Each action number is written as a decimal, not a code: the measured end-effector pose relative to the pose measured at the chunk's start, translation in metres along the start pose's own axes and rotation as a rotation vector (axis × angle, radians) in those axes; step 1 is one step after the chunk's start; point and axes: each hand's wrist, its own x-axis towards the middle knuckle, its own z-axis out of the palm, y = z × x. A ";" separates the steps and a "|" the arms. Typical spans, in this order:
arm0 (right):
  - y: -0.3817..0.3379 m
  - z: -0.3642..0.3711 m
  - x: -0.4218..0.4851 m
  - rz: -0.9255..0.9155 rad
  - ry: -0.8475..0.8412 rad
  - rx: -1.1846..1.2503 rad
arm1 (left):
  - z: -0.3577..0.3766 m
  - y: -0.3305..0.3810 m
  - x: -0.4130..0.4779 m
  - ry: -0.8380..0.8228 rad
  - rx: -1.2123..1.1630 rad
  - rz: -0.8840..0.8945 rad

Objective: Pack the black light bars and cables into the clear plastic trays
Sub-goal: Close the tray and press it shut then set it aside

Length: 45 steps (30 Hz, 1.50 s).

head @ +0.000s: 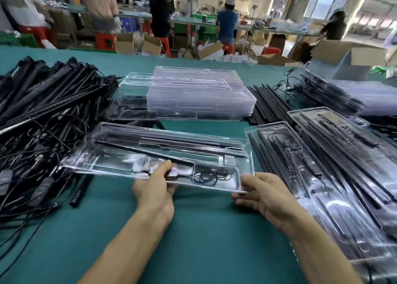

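Clear tray (120,155), near edge gripped by left hand (154,187) and right hand (265,194).

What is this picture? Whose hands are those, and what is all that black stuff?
A camera worn on a person's head took it, so you see their own two hands from above. The left hand and right hand hold a clear plastic tray by its near edge. In it lie black light bars and a coiled cable. On the green table, a pile of bars and cables lies on the left, a stack of clear trays sits behind, and filled trays lie on the right.
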 end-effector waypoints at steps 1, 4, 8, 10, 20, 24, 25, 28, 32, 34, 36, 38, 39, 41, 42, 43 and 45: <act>0.000 -0.001 0.000 -0.014 0.001 -0.011 | -0.001 0.001 0.000 -0.012 0.003 -0.011; -0.001 -0.003 -0.001 -0.059 0.019 -0.018 | -0.004 0.007 0.000 -0.149 0.031 -0.064; -0.001 -0.001 -0.003 -0.121 0.069 -0.014 | -0.005 0.013 0.002 -0.210 0.049 -0.136; -0.001 0.001 -0.003 -0.163 0.085 -0.001 | -0.006 0.013 0.004 -0.177 0.065 -0.136; 0.010 0.006 -0.004 -0.145 0.106 0.136 | -0.005 0.008 -0.003 -0.212 -0.029 0.091; 0.014 0.016 -0.002 -0.107 0.205 0.281 | -0.001 0.000 -0.005 -0.172 -0.073 0.184; 0.015 0.018 -0.002 -0.120 0.223 0.291 | -0.001 -0.001 -0.006 -0.169 -0.078 0.195; 0.017 0.025 -0.004 -0.177 0.295 0.283 | 0.000 -0.004 -0.006 -0.148 -0.093 0.196; 0.019 0.032 -0.006 -0.243 0.382 0.285 | 0.003 -0.007 -0.008 -0.132 -0.118 0.157; 0.019 0.036 -0.007 -0.260 0.418 0.317 | 0.005 -0.008 -0.009 -0.115 -0.111 0.146; 0.018 0.041 -0.007 -0.248 0.454 0.383 | 0.006 -0.011 -0.010 -0.102 -0.100 0.155; 0.019 0.045 -0.006 -0.215 0.459 0.476 | 0.007 -0.013 -0.011 -0.104 -0.080 0.189; 0.019 0.046 -0.006 -0.196 0.450 0.512 | 0.008 -0.014 -0.011 -0.104 -0.071 0.211; 0.020 0.048 -0.006 -0.167 0.438 0.537 | 0.007 -0.016 -0.010 -0.099 -0.063 0.249; 0.020 0.048 -0.006 -0.165 0.434 0.535 | 0.006 -0.016 -0.010 -0.095 -0.060 0.262; 0.019 0.049 -0.006 -0.170 0.433 0.531 | 0.006 -0.016 -0.009 -0.090 -0.057 0.269; 0.019 0.051 -0.007 -0.188 0.437 0.506 | 0.005 -0.015 -0.007 -0.081 -0.031 0.280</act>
